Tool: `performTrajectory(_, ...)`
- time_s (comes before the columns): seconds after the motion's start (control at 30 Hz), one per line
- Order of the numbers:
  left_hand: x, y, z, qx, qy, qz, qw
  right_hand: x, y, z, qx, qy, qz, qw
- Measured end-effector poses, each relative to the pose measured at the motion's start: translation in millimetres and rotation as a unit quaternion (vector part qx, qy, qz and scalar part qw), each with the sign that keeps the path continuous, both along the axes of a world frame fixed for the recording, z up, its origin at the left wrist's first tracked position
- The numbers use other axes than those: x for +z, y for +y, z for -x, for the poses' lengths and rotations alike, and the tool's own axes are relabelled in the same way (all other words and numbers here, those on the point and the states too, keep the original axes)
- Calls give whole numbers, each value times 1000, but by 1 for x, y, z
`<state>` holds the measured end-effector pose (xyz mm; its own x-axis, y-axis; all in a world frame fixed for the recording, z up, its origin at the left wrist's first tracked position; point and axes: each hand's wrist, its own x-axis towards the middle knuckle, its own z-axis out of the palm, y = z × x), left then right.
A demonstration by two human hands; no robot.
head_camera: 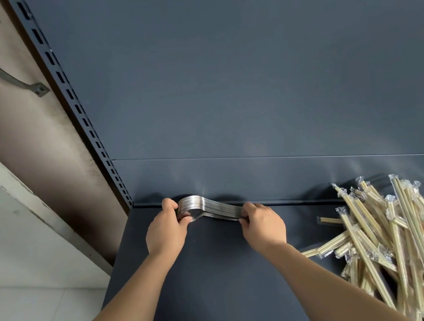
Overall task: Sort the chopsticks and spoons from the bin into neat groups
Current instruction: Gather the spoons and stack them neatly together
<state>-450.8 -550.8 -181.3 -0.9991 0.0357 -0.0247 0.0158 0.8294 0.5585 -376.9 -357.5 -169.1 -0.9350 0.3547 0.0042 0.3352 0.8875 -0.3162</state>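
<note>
A nested stack of metal spoons (209,208) lies on its side at the back of the dark blue shelf (221,280), close to the rear panel. My left hand (165,231) grips the bowl end of the stack. The handle end is pinched by my right hand (264,225). To the right, a loose heap of wrapped wooden chopsticks (405,242) sprawls over the shelf, apart from both hands. No bin is in view.
The shelf's blue back panel (248,74) rises right behind the spoons. A slotted upright post (74,103) marks the shelf's left edge. Beyond it stand a brown door with a metal handle (1,66) and a white frame; pale floor tiles lie below left.
</note>
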Motion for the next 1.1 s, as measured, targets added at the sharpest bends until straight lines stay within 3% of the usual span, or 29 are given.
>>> performTrajectory(0.33,7,1,-9,-4,23,78,997,3,-3,1,20,-9,-20,1000)
performTrajectory(0.8,-6,-7,-4,-38,-2,-8,999,4,-6,0,31,-13,-30,999)
performTrajectory(1.1,5,5,0,5,3,118,993,3,0,6,21,-20,-39,999)
